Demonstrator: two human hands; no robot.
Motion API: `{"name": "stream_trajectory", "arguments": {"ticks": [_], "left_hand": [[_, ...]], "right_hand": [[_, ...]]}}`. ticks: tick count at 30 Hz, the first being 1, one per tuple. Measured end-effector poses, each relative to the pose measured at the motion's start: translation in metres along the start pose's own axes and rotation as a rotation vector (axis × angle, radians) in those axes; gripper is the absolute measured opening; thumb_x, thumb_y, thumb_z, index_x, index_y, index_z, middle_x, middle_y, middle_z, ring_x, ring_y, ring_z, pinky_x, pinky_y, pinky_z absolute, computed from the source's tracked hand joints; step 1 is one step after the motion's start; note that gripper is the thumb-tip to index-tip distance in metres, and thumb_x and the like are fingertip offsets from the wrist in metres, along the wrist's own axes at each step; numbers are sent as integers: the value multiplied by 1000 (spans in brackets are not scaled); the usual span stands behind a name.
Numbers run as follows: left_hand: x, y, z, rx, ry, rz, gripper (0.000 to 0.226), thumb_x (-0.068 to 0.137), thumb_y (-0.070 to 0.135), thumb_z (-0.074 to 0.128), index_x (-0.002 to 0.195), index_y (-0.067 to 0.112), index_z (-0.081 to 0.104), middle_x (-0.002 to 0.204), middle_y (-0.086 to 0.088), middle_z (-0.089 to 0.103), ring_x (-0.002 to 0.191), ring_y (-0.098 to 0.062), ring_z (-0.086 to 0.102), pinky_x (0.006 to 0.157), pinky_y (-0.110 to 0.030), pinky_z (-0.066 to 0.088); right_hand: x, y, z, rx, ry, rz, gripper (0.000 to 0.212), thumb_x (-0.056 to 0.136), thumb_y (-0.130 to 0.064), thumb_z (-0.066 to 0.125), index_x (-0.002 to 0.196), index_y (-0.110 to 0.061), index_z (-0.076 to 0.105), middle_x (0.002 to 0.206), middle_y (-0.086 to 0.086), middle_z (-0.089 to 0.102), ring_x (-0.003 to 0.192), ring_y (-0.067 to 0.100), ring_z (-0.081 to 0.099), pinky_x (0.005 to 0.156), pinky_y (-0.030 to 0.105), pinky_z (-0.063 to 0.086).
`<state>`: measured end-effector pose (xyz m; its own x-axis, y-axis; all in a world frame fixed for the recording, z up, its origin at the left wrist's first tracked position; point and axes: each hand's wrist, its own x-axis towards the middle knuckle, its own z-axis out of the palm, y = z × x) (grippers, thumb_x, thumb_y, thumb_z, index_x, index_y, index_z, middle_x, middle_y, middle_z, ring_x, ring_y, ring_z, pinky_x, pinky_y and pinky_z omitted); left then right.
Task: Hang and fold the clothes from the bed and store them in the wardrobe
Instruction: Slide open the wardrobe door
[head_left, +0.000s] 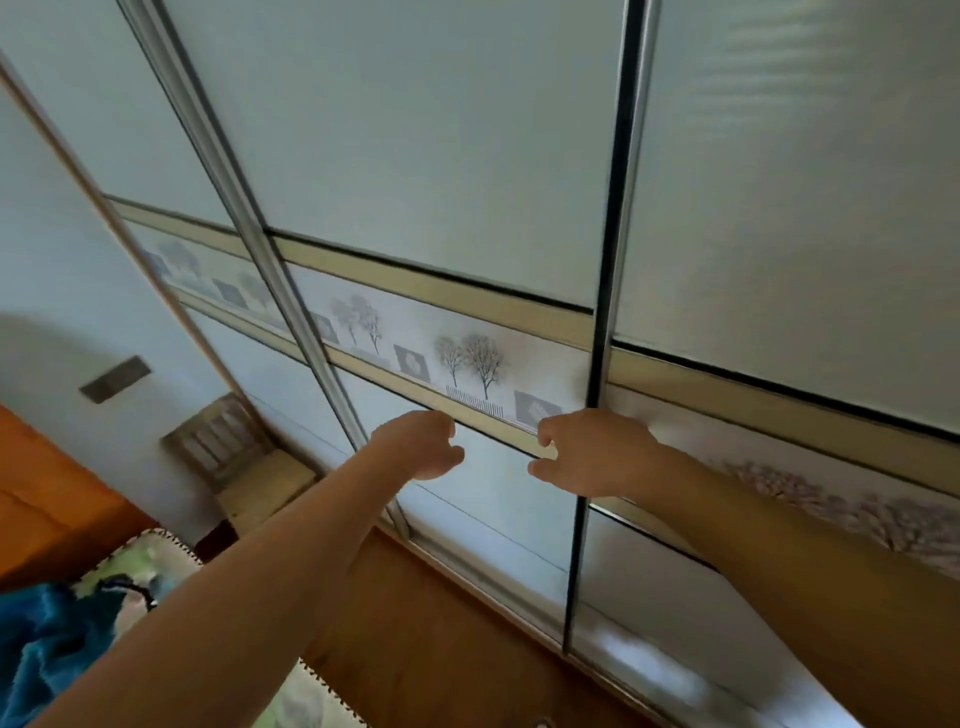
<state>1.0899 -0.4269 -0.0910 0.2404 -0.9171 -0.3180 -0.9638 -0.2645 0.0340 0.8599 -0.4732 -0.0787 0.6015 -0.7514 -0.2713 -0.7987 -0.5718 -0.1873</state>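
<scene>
Left grip (415, 444) and right grip (587, 452) hover loosely curled, empty; the slick, rigid wardrobe door (441, 130) likely wants pushing at its metal edge (607, 260).

Wooden chair (228, 447) under wall switch (115, 379)

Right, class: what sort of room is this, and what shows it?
Probably a bedroom: sliding wardrobe doors fill the wall, a patterned bedspread shows lower left, and a wooden chair stands beside them.

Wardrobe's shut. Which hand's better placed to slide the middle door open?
Right, probably. The right hand sits at the dark vertical edge of the middle door, fingers curled beside it; the left hand is over plain panel.
</scene>
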Motion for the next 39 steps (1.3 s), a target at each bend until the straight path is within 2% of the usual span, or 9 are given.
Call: {"name": "stream_trajectory", "arguments": {"ticks": [4, 7, 12, 18, 24, 28, 31, 35, 39], "left_hand": [[5, 35, 9, 31, -32, 130, 48, 96, 47, 52, 139, 27, 53, 144, 2, 53, 131, -22, 50, 107, -44, 43], [-3, 66, 15, 71, -58, 233, 46, 96, 47, 51, 138, 28, 53, 143, 4, 53, 132, -20, 49, 107, -43, 43], [-27, 130, 22, 131, -67, 420, 44, 94, 47, 49, 133, 28, 57, 141, 3, 55, 127, -23, 53, 104, -43, 46], [-60, 206, 18, 160, -47, 628, 46, 96, 45, 52, 135, 20, 54, 140, -1, 54, 130, -22, 49, 105, -37, 43], [-92, 263, 0, 223, 14, 710, 54, 96, 48, 49, 144, 23, 48, 146, -2, 50, 131, -23, 48, 106, -42, 43], [-112, 286, -23, 233, 74, 751, 45, 95, 45, 50, 132, 20, 57, 133, -2, 59, 119, -24, 56, 101, -41, 48], [-126, 296, -43, 212, 142, 786, 40, 95, 44, 52, 123, 17, 61, 122, -3, 64, 108, -23, 59, 89, -33, 48], [-143, 304, -84, 184, 227, 807, 28, 95, 41, 52, 100, 16, 62, 101, -5, 65, 88, -22, 59, 79, -35, 50], [-164, 305, -135, 171, 352, 803, 37, 94, 43, 53, 115, 15, 65, 116, -4, 66, 104, -24, 61, 92, -39, 52]], "right_hand": [[-30, 11, 11, 4, 0, 103, 48, 93, -60, 49, 125, -26, 58, 116, 0, 64, 98, 21, 60, 85, 36, 53], [-63, 27, 18, 31, 23, 186, 50, 92, -59, 51, 129, -26, 58, 128, 3, 63, 105, 24, 61, 89, 37, 52], [-129, 63, 26, 57, 63, 352, 44, 92, -58, 52, 124, -29, 60, 120, 1, 65, 101, 22, 61, 74, 32, 45], [-213, 99, 21, 40, 132, 573, 48, 89, -64, 52, 125, -32, 56, 127, -3, 62, 113, 22, 58, 92, 41, 51], [-279, 118, 7, 51, 238, 707, 54, 89, -65, 52, 134, -35, 55, 136, -4, 60, 123, 22, 56, 98, 43, 48], [-311, 121, -12, 34, 292, 767, 51, 91, -65, 52, 130, -33, 57, 134, -5, 60, 121, 21, 57, 99, 44, 50], [-329, 120, -30, 19, 324, 787, 50, 91, -64, 54, 129, -31, 59, 129, -4, 62, 116, 21, 58, 97, 44, 51], [-345, 116, -64, 3, 392, 794, 49, 90, -62, 54, 127, -31, 59, 125, -1, 63, 111, 23, 59, 94, 44, 52], [-356, 108, -109, -15, 457, 765, 52, 91, -61, 55, 134, -31, 55, 132, -1, 60, 118, 23, 57, 97, 42, 49]]}}
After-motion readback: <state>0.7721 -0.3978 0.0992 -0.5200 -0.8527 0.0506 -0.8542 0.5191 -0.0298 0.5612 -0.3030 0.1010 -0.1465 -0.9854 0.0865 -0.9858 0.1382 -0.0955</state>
